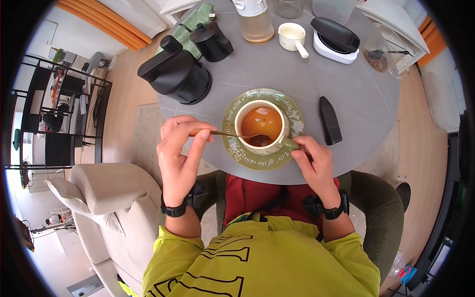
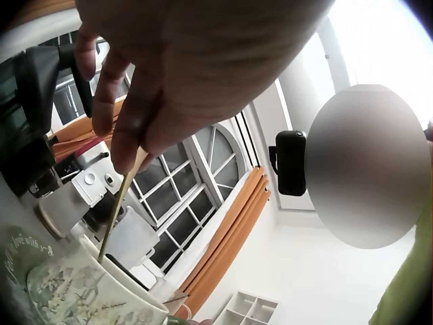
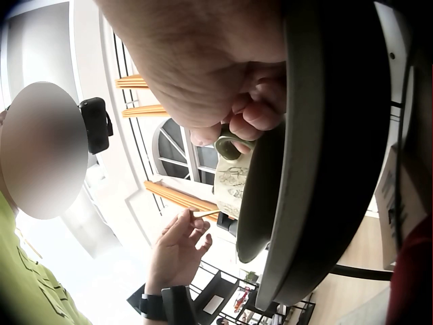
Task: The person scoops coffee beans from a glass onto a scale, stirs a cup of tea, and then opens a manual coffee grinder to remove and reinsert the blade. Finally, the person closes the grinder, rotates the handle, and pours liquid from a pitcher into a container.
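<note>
A patterned cup (image 1: 260,150) (image 2: 88,291) (image 3: 231,184) of amber-brown liquid stands on a green saucer (image 1: 237,154) (image 3: 260,196) with lettering round its rim. My left hand (image 1: 180,156) (image 2: 196,61) (image 3: 177,254) pinches the handle end of a thin gold-coloured spoon (image 1: 222,133) (image 2: 115,220) (image 3: 206,213) between thumb and fingers. The spoon's bowl dips into the liquid. On the cup's right side, my right hand (image 1: 317,166) (image 3: 203,68) grips the green handle (image 1: 290,143) (image 3: 229,146) with thumb and fingers.
Black kettle (image 1: 180,74) and smaller black pot (image 1: 212,42) stand at the table's left, by a green cloth (image 1: 183,37). A black object (image 1: 329,121) lies right of the saucer. Farther back are a glass container (image 1: 255,24), small white cup (image 1: 292,37), white-based device (image 1: 335,42) and clear jug (image 1: 378,57).
</note>
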`<act>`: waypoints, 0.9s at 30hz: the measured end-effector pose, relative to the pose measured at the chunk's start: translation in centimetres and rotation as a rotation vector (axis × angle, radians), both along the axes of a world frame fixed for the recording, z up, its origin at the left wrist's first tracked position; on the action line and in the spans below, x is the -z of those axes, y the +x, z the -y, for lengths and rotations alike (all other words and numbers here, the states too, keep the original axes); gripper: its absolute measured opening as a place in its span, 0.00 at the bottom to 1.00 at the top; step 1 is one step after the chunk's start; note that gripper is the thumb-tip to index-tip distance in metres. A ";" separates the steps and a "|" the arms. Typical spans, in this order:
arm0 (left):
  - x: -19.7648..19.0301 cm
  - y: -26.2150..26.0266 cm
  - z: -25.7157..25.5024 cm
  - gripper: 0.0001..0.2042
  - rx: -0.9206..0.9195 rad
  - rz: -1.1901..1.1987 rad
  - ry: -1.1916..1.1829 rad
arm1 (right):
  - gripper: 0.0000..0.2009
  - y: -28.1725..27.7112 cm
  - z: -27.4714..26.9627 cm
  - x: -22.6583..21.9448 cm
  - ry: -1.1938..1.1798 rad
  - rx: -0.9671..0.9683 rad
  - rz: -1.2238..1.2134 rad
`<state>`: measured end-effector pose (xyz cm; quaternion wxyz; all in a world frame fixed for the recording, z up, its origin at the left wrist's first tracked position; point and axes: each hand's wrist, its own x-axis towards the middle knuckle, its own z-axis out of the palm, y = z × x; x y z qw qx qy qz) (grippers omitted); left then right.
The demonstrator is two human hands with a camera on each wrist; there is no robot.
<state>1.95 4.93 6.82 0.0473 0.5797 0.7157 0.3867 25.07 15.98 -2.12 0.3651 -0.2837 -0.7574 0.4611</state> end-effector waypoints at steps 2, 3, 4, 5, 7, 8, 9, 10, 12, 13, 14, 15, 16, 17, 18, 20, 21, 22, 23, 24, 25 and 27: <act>0.4 0.1 -0.3 0.04 0.036 0.081 -0.005 | 0.09 0.0 0.0 0.0 0.000 0.003 0.001; 0.6 0.2 -0.5 0.04 0.050 0.108 -0.007 | 0.09 0.1 0.0 0.0 -0.003 0.005 0.003; 0.8 0.6 -0.8 0.04 0.032 0.164 0.019 | 0.09 0.1 0.0 0.0 -0.006 0.006 0.005; 0.9 0.9 -1.0 0.04 0.013 0.220 0.044 | 0.09 0.1 0.0 -0.1 -0.006 0.006 0.006; 1.5 1.4 -1.5 0.04 0.000 0.211 0.081 | 0.09 0.0 0.1 -0.1 -0.009 0.005 0.005; 1.6 1.5 -1.7 0.04 -0.011 0.203 0.117 | 0.09 0.0 0.0 -0.1 -0.008 0.003 0.006; 1.6 1.5 -1.8 0.04 -0.012 0.203 0.117 | 0.09 0.0 0.0 -0.1 -0.011 0.003 0.003; 1.6 1.5 -1.8 0.04 -0.027 0.126 0.146 | 0.09 0.0 0.0 -0.1 -0.015 0.004 0.000; 1.6 1.5 -1.9 0.04 -0.041 0.051 0.175 | 0.09 0.0 0.0 0.0 -0.013 0.006 0.000; 1.6 1.4 -1.9 0.04 -0.063 -0.065 0.197 | 0.09 0.0 0.0 0.1 -0.011 0.006 -0.002; 1.5 1.2 -1.9 0.04 -0.084 -0.180 0.218 | 0.09 0.0 0.0 0.1 -0.012 0.006 -0.002; 1.3 1.2 -1.8 0.04 -0.085 -0.181 0.218 | 0.09 0.0 0.0 0.1 -0.013 0.004 0.001; 1.0 1.2 -1.6 0.04 -0.083 -0.231 0.208 | 0.09 0.0 0.0 0.1 -0.015 0.001 0.004; 0.6 1.1 -1.3 0.03 -0.082 -0.281 0.198 | 0.09 0.0 0.0 0.0 -0.016 0.001 0.004; 0.2 1.0 -1.0 0.03 -0.082 -0.281 0.198 | 0.09 0.0 0.0 0.0 -0.012 0.004 0.004; -0.3 1.0 -0.2 0.03 -0.074 -0.325 0.119 | 0.09 0.0 0.1 0.0 -0.009 0.007 0.003; -0.3 1.1 0.0 0.03 -0.074 -0.325 0.118 | 0.09 0.0 0.1 0.0 -0.016 0.008 0.000; -0.3 1.2 0.2 0.03 -0.078 -0.220 0.104 | 0.09 0.0 0.1 0.1 -0.024 0.007 -0.004; -0.3 1.2 0.3 0.03 -0.082 -0.115 0.089 | 0.09 0.0 0.1 0.1 -0.024 0.006 -0.004; -0.2 1.3 0.3 0.03 -0.084 -0.115 0.090 | 0.09 0.0 0.1 0.1 -0.019 0.006 0.000; 0.0 1.4 0.2 0.03 -0.063 -0.039 0.079 | 0.09 0.0 0.1 0.1 -0.014 0.007 0.005; 0.4 1.6 -0.1 0.03 -0.041 0.038 0.069 | 0.09 0.0 0.1 -0.1 -0.014 0.007 0.004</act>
